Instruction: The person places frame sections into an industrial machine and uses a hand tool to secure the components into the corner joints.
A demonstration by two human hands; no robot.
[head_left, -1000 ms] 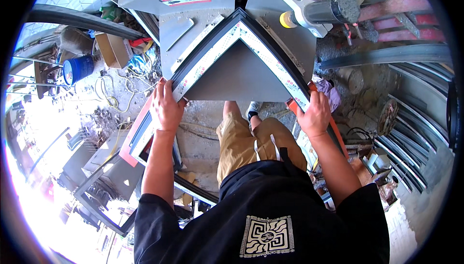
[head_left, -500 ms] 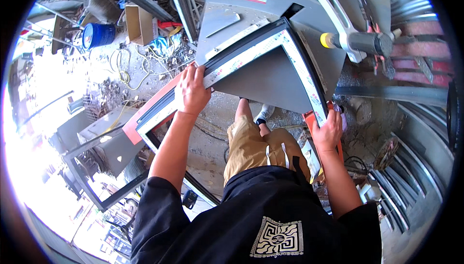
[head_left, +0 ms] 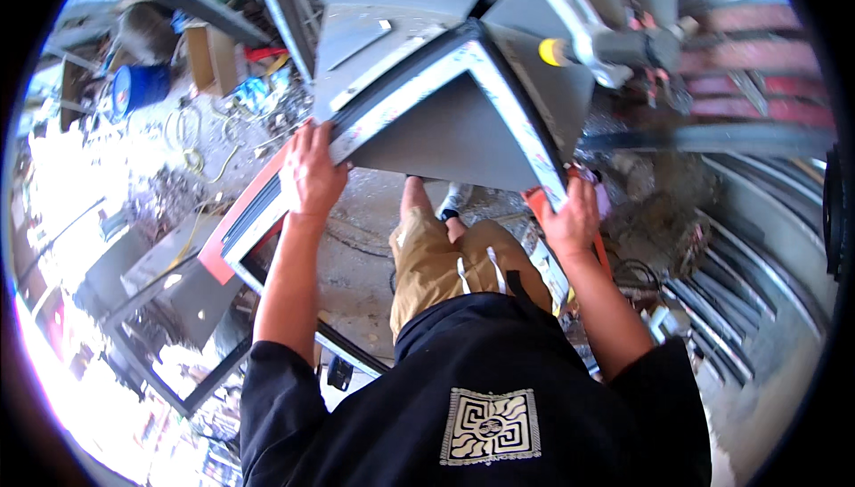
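Observation:
A window frame [head_left: 405, 98] with black outer edges and a white printed film on its face lies over a grey machine bed [head_left: 445, 139], one corner pointing away from me. My left hand [head_left: 312, 171] is closed around the frame's left side, fingers over the outer edge. My right hand [head_left: 574, 212] grips the end of the visible right side, next to an orange part [head_left: 537, 206]. Under the left side a salmon-coloured board or bar [head_left: 233, 233] sticks out. The frame's lower part is partly hidden behind my left arm and shirt.
A clamp arm with a dark cylinder [head_left: 637, 47] and a yellow end stands right of the frame's corner. Metal profiles [head_left: 712, 327] lie to the right. At the left are a blue drum [head_left: 141, 90], a cardboard box [head_left: 211, 59], a yellow cord [head_left: 191, 157] and another frame [head_left: 191, 398].
The whole view has shifted, so the machine, frame and hands appear further left. Both hands keep their hold on the frame, which looks unmoved on the machine.

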